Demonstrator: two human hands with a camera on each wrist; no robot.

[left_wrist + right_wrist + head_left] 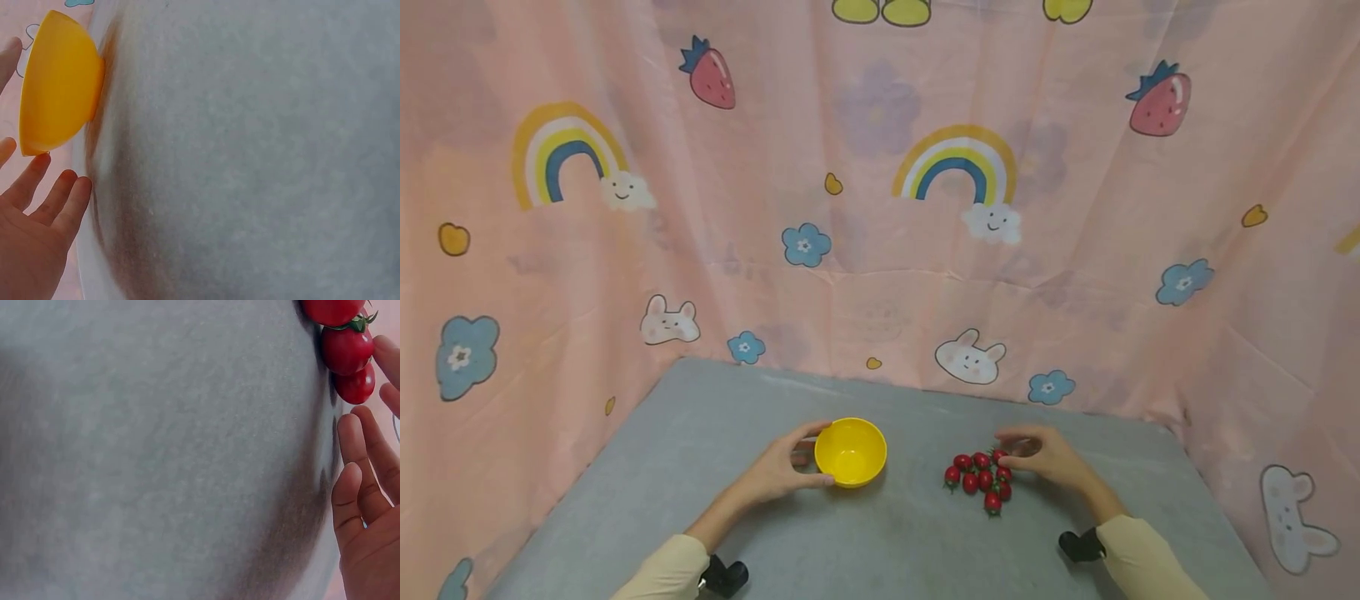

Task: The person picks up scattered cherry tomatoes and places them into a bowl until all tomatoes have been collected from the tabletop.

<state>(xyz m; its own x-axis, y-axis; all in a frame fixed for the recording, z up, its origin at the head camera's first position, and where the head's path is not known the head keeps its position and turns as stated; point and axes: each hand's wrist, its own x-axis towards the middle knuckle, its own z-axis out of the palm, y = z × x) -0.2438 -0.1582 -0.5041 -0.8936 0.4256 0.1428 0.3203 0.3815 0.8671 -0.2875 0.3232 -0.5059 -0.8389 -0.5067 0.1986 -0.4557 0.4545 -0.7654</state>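
Observation:
A yellow bowl stands upright on the grey table. My left hand is at its left side, thumb and fingers spread around it with the fingertips right at the rim. The left wrist view shows the bowl from the side, above the loosely extended fingers. On the right lies a cluster of several small red cherry tomatoes with green stems. My right hand reaches to its right edge, fingers parted and extended; in the right wrist view the fingertips are close beside the tomatoes.
The grey table runs back to a pink patterned curtain that encloses its back and sides. Black wrist mounts are at both sleeves. A stretch of tabletop separates the bowl from the tomatoes.

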